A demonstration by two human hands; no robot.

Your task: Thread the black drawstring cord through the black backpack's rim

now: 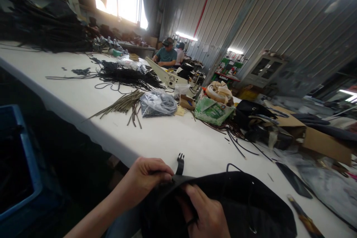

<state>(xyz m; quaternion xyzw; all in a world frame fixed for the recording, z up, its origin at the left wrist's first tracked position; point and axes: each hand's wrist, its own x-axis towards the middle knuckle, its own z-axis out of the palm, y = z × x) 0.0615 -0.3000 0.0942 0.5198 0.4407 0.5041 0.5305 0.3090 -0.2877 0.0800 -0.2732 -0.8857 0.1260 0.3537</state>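
A black fabric bag (pixel 267 204) lies at the near edge of the white table, its mouth facing me. Small eyelets and a thin black cord (pixel 234 165) show along its rim. My left hand (pixel 150 174) is closed in a pinch on the rim at the bag's left corner. Just beyond those fingers, a black plastic buckle (pixel 180 163) on a short strap sticks up. My right hand (pixel 206 212) reaches into the mouth, thumb and fingers closed on the fabric near the same corner. Its fingertips are partly hidden by the cloth.
On the table (pixel 117 130) lie black cords (pixel 125 74), olive strips (pixel 119 104), a plastic-wrapped bundle (pixel 157 103), and a green bag (pixel 213 111). To the right are a phone-like dark slab (pixel 294 180), a knife-like tool (pixel 304 217) and a cardboard box (pixel 326 143). A blue crate (pixel 30 156) stands left; people sit farther back.
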